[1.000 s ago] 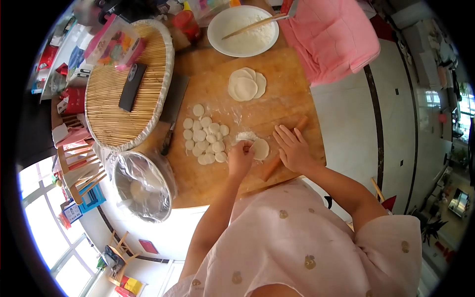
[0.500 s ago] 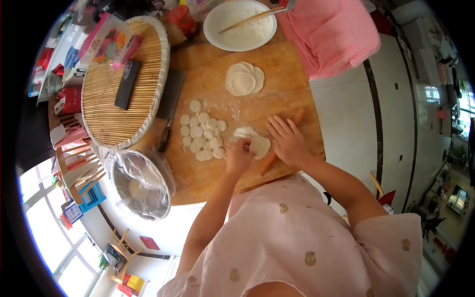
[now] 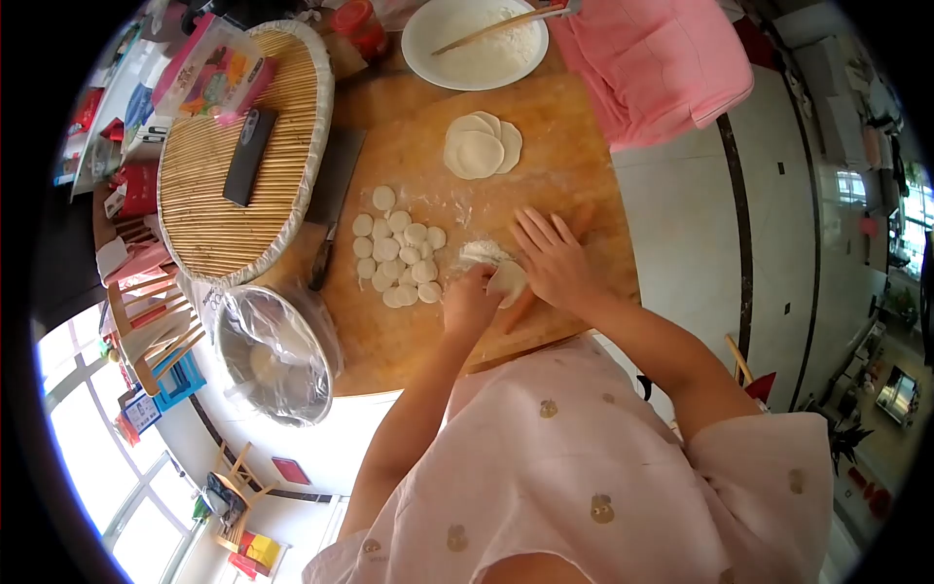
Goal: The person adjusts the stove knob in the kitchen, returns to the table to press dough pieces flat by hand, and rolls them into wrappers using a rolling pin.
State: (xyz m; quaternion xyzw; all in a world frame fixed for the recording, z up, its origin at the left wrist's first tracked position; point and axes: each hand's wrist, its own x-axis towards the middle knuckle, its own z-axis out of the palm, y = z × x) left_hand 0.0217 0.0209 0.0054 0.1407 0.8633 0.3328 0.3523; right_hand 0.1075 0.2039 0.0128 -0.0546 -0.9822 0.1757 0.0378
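My left hand point(image 3: 469, 302) pinches the edge of a round dough wrapper point(image 3: 507, 282) lying on the wooden board point(image 3: 409, 350). Flat on a wooden rolling pin point(image 3: 520, 313) rests my right hand point(image 3: 553, 263), fingers stretched out and covering its middle. The pin lies at a slant over the wrapper's right side. Just above the wrapper is a small heap of flour point(image 3: 481, 252). Left of my left hand, several flattened dough pieces point(image 3: 387, 249) sit in a cluster. Farther back, several rolled wrappers point(image 3: 479, 154) overlap in a stack.
A white bowl point(image 3: 413, 49) of flour with chopsticks stands at the back, beside a pink cloth point(image 3: 671, 68). A cleaver point(image 3: 336, 175) lies along the left, next to a round woven tray point(image 3: 199, 165). A plastic-covered metal bowl point(image 3: 232, 365) sits at the board's left corner.
My right hand has rolled the pin leftward, onto the wrapper's right side. My left hand still pinches the wrapper, and less of the wrapper shows.
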